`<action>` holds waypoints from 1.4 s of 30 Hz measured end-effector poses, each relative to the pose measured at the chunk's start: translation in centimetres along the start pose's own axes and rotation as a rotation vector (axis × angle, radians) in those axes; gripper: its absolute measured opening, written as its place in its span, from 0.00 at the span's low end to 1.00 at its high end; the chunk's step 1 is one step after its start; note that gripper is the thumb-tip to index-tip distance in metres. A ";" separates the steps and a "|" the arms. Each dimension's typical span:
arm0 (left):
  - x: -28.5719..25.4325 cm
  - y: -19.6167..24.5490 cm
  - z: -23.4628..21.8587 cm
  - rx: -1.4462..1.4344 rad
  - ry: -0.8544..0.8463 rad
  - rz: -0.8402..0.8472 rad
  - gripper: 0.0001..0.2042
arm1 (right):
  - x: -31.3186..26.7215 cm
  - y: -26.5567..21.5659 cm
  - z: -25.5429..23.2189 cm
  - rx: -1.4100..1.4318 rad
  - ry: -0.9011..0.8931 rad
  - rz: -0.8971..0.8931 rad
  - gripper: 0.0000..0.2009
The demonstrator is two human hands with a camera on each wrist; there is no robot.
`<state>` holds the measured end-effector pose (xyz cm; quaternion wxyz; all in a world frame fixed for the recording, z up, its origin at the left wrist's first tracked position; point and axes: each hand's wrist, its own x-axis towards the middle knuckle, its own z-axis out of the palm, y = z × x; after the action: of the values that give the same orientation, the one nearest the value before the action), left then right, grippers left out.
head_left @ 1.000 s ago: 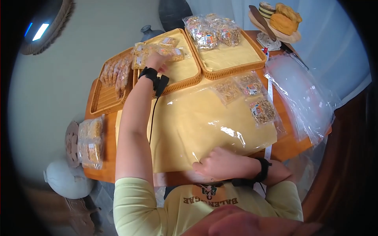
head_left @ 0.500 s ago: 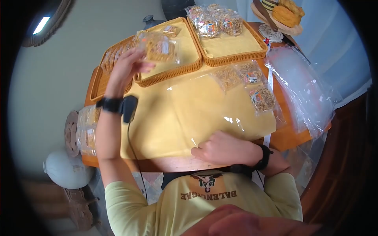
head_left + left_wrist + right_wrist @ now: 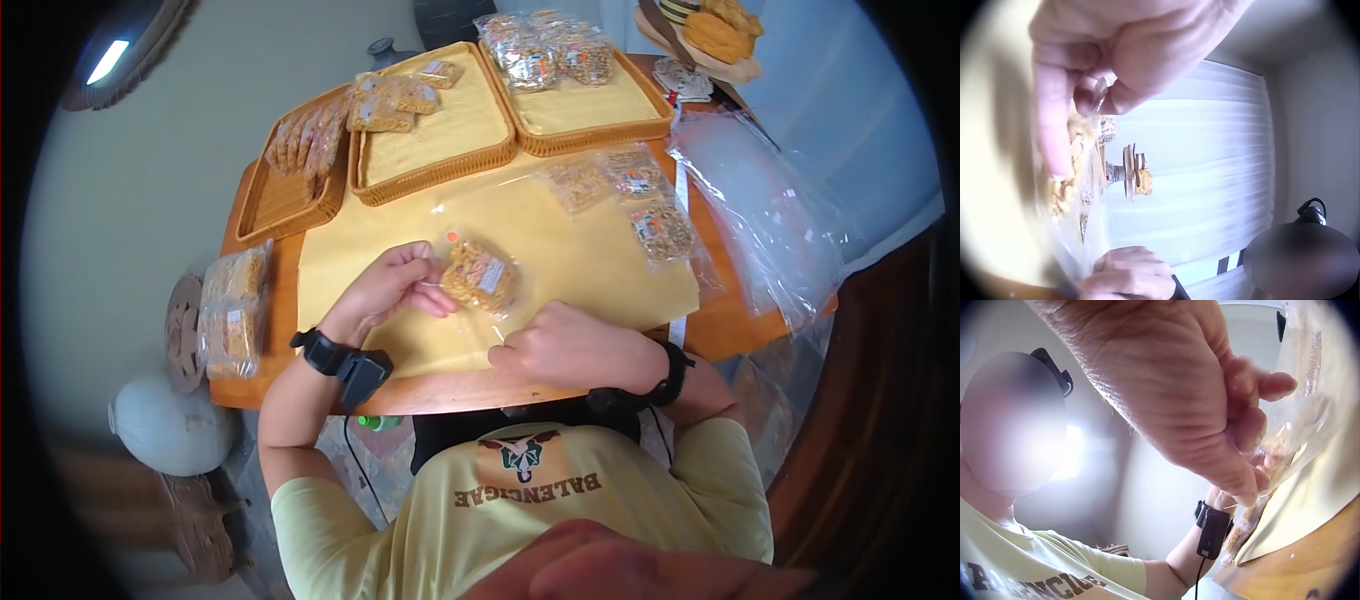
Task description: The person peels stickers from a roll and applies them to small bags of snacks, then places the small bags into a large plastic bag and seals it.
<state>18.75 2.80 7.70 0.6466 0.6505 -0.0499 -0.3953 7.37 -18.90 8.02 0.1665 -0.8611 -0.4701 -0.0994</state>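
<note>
My left hand [image 3: 392, 283] pinches the edge of a clear packet of golden snack pieces with a white label [image 3: 485, 272], held over the yellow sheet [image 3: 345, 255]. The left wrist view shows thumb and fingers [image 3: 1054, 125] on the film, the snack [image 3: 1063, 194] beneath. Near the table's front edge, my curled right hand [image 3: 575, 350] pinches the edge of a large clear plastic bag [image 3: 600, 285]; clear film [image 3: 1313, 422] stands by its fingers in the right wrist view. Three snack packets, among them a darker one [image 3: 660, 235], lie at the sheet's right side.
Middle basket [image 3: 435, 175] holds several golden packets; right basket [image 3: 600, 135] holds piled darker packets; left basket [image 3: 270, 220] has a row of packets. Packets [image 3: 235, 315] lie at the left table edge. Clear bags [image 3: 755, 215] lie at the right. A food display [image 3: 715, 35] stands behind.
My left hand has taken a golden packet from the middle basket and brought it forward over the yellow sheet. My right hand stays near the front edge.
</note>
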 end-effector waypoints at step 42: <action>5.1 -0.5 9.3 1.463 -0.397 1.116 0.19 | -0.4 -0.3 0.0 -0.011 0.003 -0.062 0.04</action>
<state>16.63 -7.53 6.30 0.1530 0.6979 -0.6997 -0.0025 6.87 -19.07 7.93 0.1594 -0.8469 -0.4956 -0.1086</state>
